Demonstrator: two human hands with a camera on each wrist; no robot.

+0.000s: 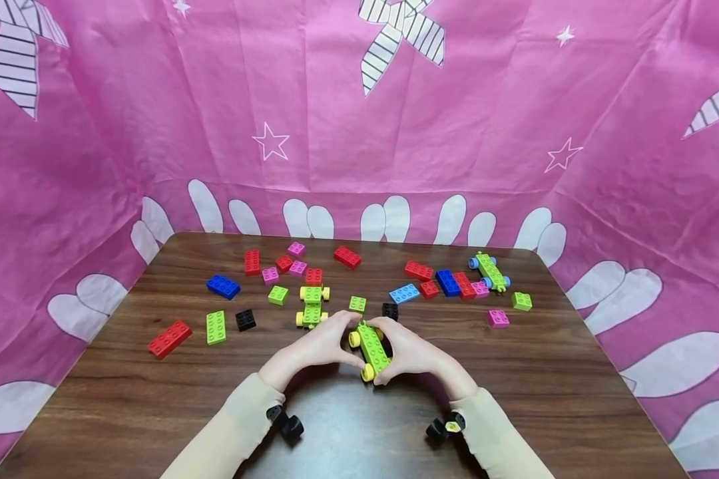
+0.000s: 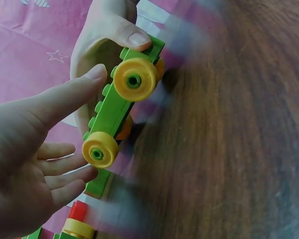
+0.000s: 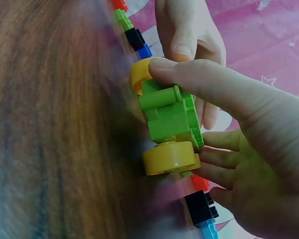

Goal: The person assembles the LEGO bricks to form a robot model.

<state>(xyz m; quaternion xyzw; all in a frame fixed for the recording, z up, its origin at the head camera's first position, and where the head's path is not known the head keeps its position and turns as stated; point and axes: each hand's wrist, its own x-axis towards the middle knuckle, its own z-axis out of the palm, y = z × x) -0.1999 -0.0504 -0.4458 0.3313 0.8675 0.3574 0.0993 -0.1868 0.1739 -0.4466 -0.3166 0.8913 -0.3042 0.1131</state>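
Note:
A lime-green toy car base (image 1: 373, 346) with yellow wheels stands between both hands, close over the brown table (image 1: 359, 426). My right hand (image 1: 409, 349) holds it, thumb on its near end and fingers toward the far end. In the right wrist view, that thumb (image 3: 189, 74) lies over the end beside a yellow wheel (image 3: 170, 158). My left hand (image 1: 323, 342) curves loosely around the other side. The left wrist view shows its thumb (image 2: 72, 97) extended near the studs and its fingertips (image 2: 87, 174) by the lower wheel.
Behind the left hand is another green base with yellow wheels (image 1: 312, 315). A green base with blue wheels (image 1: 490, 271) stands at the back right. Loose bricks lie across the far half, among them a red one (image 1: 170, 338), a black one (image 1: 245, 320) and a pink one (image 1: 498, 319).

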